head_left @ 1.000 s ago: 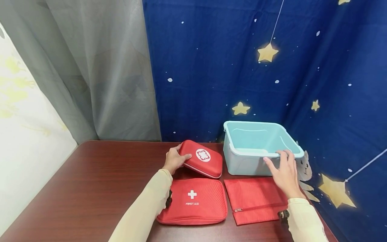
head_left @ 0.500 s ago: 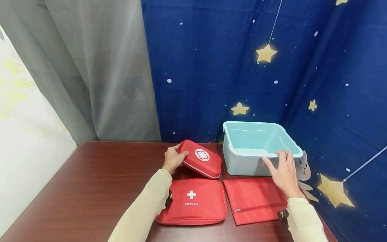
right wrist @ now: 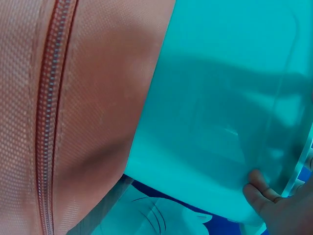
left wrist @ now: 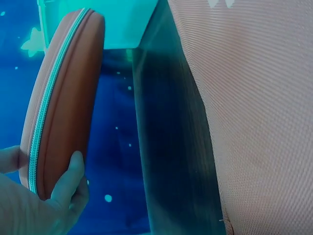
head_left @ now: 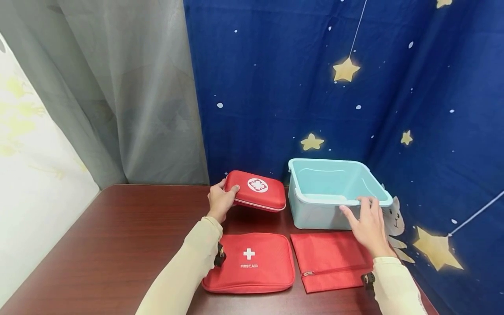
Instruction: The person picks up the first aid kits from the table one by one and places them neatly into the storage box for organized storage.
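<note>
My left hand [head_left: 220, 202] grips the left end of a red zippered hard case [head_left: 271, 194] with a white round emblem, thumb on top. The case is raised over the back of the table, its right end beside the bin. In the left wrist view, fingers and thumb clasp the case [left wrist: 73, 107] across its zipper. My right hand [head_left: 369, 229] holds the front rim of a light blue plastic bin [head_left: 315, 214], fingers hooked over the rim and thumb outside. The right wrist view shows this hand [right wrist: 288, 210] at the bin's rim too.
A red soft pouch marked FIRST AID [head_left: 271, 267] lies in front of the raised case. Right of it, a flat red zippered pouch [head_left: 327, 251] lies before the bin, partly under my right forearm. A blue star-printed curtain [head_left: 256, 87] hangs behind the brown table [head_left: 130, 236].
My left hand has lifted the red case and levelled it from its slant, moving slightly left. The right hand has stayed at the bin's rim, and the bin has barely shifted left.
</note>
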`<state>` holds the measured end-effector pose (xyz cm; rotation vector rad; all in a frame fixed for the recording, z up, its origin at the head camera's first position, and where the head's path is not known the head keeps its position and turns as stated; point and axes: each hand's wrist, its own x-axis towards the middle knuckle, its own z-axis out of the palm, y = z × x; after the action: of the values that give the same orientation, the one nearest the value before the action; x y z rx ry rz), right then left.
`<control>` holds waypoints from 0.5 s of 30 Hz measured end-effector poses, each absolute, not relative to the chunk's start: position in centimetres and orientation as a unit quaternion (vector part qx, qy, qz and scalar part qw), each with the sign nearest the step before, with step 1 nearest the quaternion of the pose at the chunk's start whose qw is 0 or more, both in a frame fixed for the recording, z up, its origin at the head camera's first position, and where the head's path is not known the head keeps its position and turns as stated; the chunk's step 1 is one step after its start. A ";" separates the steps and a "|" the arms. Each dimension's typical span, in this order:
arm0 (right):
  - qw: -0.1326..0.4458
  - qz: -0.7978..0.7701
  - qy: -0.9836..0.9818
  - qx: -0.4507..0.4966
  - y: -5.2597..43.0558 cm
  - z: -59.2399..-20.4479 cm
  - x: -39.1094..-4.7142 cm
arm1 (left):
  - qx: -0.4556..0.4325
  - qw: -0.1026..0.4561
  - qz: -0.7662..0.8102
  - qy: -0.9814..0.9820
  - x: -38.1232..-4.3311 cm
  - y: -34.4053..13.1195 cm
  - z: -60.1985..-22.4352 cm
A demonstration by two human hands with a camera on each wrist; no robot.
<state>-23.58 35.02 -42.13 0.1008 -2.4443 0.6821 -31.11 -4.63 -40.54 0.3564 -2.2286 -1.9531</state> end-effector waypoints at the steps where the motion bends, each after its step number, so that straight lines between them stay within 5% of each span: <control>1: 0.298 0.256 -0.919 0.040 34.9 -42.1 -23.6 | 0.123 0.083 -0.656 -0.740 -31.1 -4.7 -40.4; 15: 0.295 0.266 -0.917 0.030 34.6 -42.3 -23.3 | 0.150 0.109 -0.703 -0.686 -31.1 -5.1 -39.3</control>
<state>-23.28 34.58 -42.27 0.0808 -2.4399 0.7080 -31.08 -5.06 -39.29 0.4416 -2.0185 -2.0691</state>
